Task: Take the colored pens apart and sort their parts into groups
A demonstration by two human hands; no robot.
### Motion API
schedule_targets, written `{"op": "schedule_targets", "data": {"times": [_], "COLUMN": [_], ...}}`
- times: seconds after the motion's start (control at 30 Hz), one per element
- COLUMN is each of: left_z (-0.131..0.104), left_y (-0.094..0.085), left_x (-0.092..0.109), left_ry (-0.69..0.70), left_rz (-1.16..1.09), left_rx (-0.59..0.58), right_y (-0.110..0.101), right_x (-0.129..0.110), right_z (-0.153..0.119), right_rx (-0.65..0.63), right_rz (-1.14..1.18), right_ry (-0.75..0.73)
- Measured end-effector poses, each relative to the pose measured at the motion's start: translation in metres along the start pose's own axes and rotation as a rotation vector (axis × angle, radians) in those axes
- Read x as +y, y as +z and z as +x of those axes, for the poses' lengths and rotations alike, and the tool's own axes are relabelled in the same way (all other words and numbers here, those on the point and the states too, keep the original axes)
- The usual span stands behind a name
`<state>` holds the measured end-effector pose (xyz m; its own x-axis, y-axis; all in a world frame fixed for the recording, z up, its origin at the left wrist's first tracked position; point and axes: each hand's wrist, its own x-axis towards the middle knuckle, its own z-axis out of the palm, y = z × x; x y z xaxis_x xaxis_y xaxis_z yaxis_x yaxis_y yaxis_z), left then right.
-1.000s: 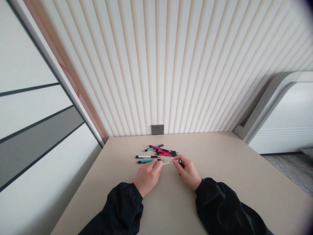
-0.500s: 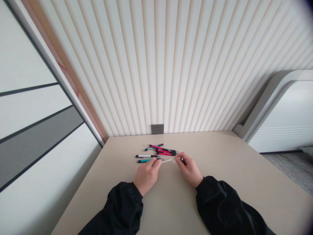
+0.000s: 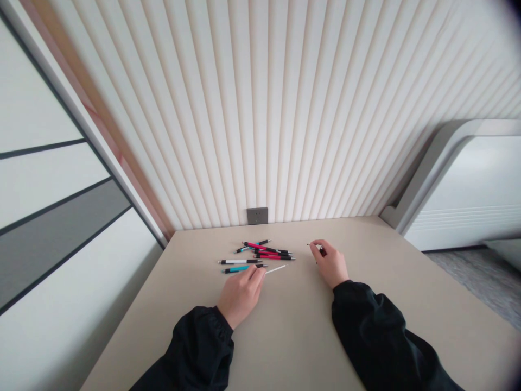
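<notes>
My left hand [image 3: 241, 296] is closed on a thin white stick-like piece [image 3: 277, 269], which points out to the right from the fingertips. Just behind those fingers lies a teal and black pen [image 3: 236, 269], with a white and black pen [image 3: 239, 262] beyond it. Several red and black pens [image 3: 273, 257] lie in a loose pile, crossed by a blue and black pen [image 3: 243, 249]. My right hand [image 3: 329, 263], right of the pens, pinches a small dark piece; its tip shows at the fingertips, and its full shape is hidden.
The beige table [image 3: 293, 336] meets a ribbed white wall with a dark socket [image 3: 257, 215] at its back edge. A white and grey panelled cabinet [image 3: 81, 260] borders the left side; a pale curved headboard [image 3: 468, 190] stands at the right.
My right hand has moved right and back, away from the white piece, taking a small dark piece with it. My left hand still holds the white piece. The view has shifted slightly.
</notes>
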<state>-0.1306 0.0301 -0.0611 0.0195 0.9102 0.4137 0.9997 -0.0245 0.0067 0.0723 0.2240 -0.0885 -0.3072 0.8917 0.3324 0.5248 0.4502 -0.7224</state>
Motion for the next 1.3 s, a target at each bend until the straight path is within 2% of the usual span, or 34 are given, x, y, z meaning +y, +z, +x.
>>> {"op": "schedule_targets", "data": {"times": [0.17,0.4,0.53,0.7,0.9,1.0,1.1,1.2,1.3], "left_z": [-0.001,0.0,-0.001,-0.001,-0.002,-0.001,-0.001,-0.001,-0.001], "left_y": [0.001,-0.002,-0.002,0.0,0.002,0.001,0.001,0.001,0.001], "left_x": [-0.001,0.001,0.001,0.001,0.0,0.0,0.001,0.001,0.001], "left_ry": [0.016,0.042,0.038,0.055,0.037,0.007,0.002,0.008,0.007], "left_rz": [-0.029,-0.059,-0.052,-0.031,-0.028,-0.019,-0.007,-0.002,0.003], "left_rx": [0.004,0.014,-0.022,-0.096,-0.113,-0.095,-0.087,-0.089,-0.099], "right_y": [0.0,0.005,0.006,0.006,-0.001,-0.002,0.0,0.002,0.002], "right_x": [0.024,0.027,0.03,0.03,0.03,0.023,0.01,0.002,0.007], "right_z": [0.019,0.023,0.023,0.023,0.021,0.015,0.007,0.006,0.011], "right_rx": [0.039,-0.018,-0.038,-0.039,0.05,0.065,-0.01,-0.061,-0.076], "right_rz": [-0.133,-0.195,-0.214,-0.192,-0.044,0.02,-0.009,-0.131,-0.302], "right_ry": [0.066,0.041,0.018,0.04,0.086,0.038,-0.101,-0.209,-0.172]}}
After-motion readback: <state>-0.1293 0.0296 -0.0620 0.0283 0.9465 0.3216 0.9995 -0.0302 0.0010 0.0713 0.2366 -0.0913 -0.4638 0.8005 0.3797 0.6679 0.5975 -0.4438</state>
